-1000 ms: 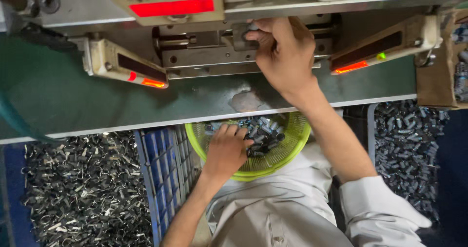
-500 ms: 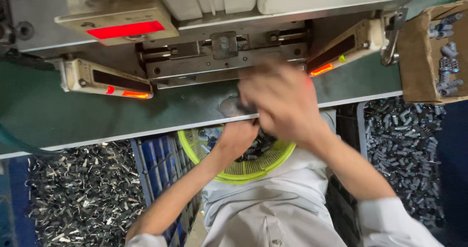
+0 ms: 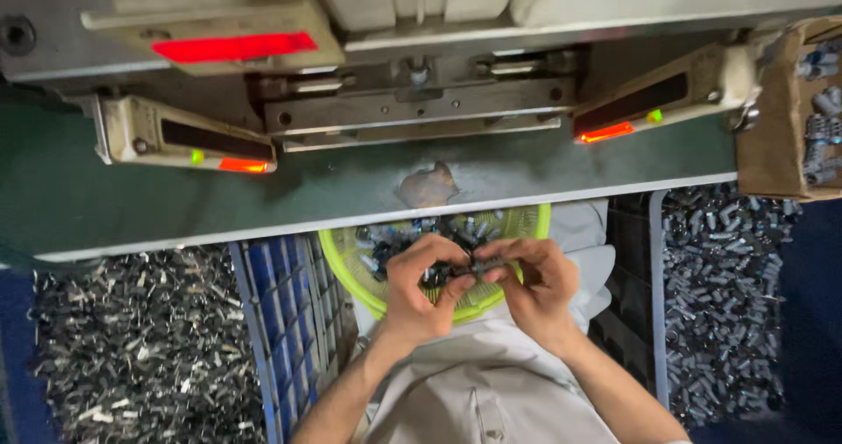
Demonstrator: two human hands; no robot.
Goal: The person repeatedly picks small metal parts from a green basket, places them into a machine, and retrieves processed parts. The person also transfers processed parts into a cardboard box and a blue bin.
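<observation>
Both hands have come back from the press to the lap: a second ago the right hand (image 3: pixel 539 291) was up at the machine's die slot, and now it meets the left hand (image 3: pixel 421 291) over the yellow-green basket (image 3: pixel 517 225) of small metal parts. Nearest the camera, the person's pale shirt (image 3: pixel 491 391) fills the lower frame, forearms angling up from it. The fingertips of both hands are pinched together on one small dark metal part (image 3: pixel 469 271), held between them just above the basket's heap; whether it is one piece or two being mated cannot be told.

Handling it well here seems to mean keeping the piece over the basket so a slip drops it back in, and turning it to the right orientation before lifting.

Left of the knees stands a blue slatted crate (image 3: pixel 281 321), with loose metal parts (image 3: pixel 140 348) heaped beyond it and more at the right (image 3: pixel 728 304). Farther off runs the green table edge (image 3: pixel 219 207), then the press's die slot (image 3: pixel 412 115), flanked by two cream sensor bars with orange lights (image 3: pixel 184 142) (image 3: pixel 667 102). A cardboard box (image 3: pixel 781 128) sits at far right.
</observation>
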